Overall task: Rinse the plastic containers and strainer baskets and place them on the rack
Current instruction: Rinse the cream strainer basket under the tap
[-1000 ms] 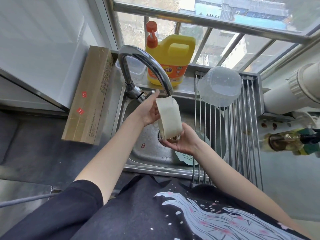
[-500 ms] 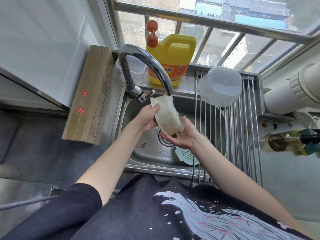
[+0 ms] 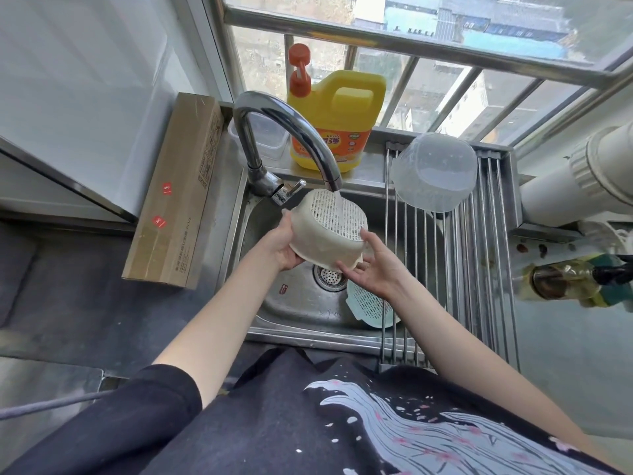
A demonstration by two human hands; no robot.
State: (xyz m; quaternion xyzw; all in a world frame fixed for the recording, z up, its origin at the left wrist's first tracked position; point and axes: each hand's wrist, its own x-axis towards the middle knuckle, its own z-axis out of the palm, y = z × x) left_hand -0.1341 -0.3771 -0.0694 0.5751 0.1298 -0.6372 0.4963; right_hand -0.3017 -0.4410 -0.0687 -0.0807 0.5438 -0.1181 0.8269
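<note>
A cream strainer basket (image 3: 329, 231) is held bottom-up under the faucet (image 3: 274, 145) spout, over the sink (image 3: 301, 303). My left hand (image 3: 281, 246) grips its left rim. My right hand (image 3: 375, 267) touches its lower right edge with fingers spread under it. A pale blue strainer basket (image 3: 368, 305) lies in the sink, partly hidden by my right forearm. A clear plastic container (image 3: 435, 171) rests upside down on the roll-up rack (image 3: 479, 255) at the sink's right.
A yellow detergent jug (image 3: 337, 125) with an orange pump stands on the sill behind the faucet, beside another clear container (image 3: 270, 135). A long cardboard box (image 3: 178, 190) lies left of the sink. An oil bottle (image 3: 568, 279) and a white pipe (image 3: 582, 176) sit at the right.
The cream basket has been turned from edge-on to bottom-up, its perforated base now facing me under the spout. Both hands shifted around its rim.
</note>
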